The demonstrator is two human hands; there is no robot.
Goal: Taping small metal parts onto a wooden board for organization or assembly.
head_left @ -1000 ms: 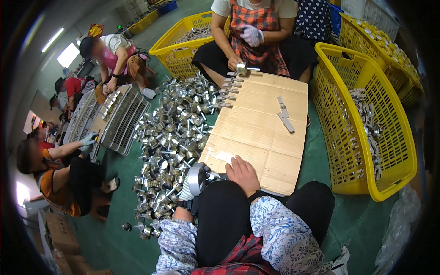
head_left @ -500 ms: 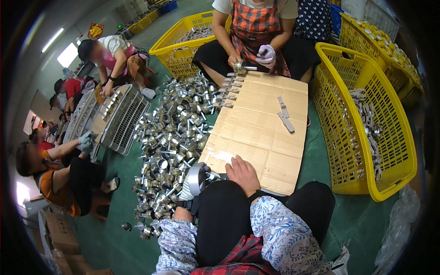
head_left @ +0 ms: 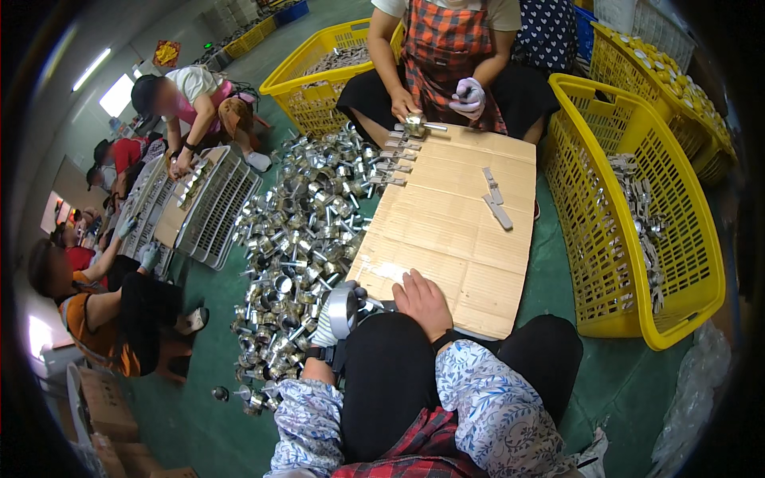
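Observation:
My left hand (head_left: 324,328), in a striped glove with grey fingertips, is closed around a round metal cup (head_left: 343,313) beside my left knee. The cup hides part of the fingers. A short dark piece (head_left: 388,305) shows between the cup and my right hand. My bare right hand (head_left: 422,303) lies flat, fingers stretched out, on the near edge of a cardboard-covered board (head_left: 454,263). Two flat metal clips (head_left: 496,209) rest on the board. Several more clips (head_left: 392,167) line its far left edge. Left of the board spreads a heap of metal cups with stems (head_left: 295,239).
Across the board, a co-worker's bare hand holds a stemmed metal cup (head_left: 414,125); the other hand is gloved. A yellow basket (head_left: 594,239) with metal parts stands at right, another (head_left: 319,107) behind the heap. Co-workers sit at left by grey racks (head_left: 219,209).
The co-worker opposite has lowered the stemmed cup slightly onto the board's far left corner. The co-workers at left have shifted their arms. My own hands have stayed in place.

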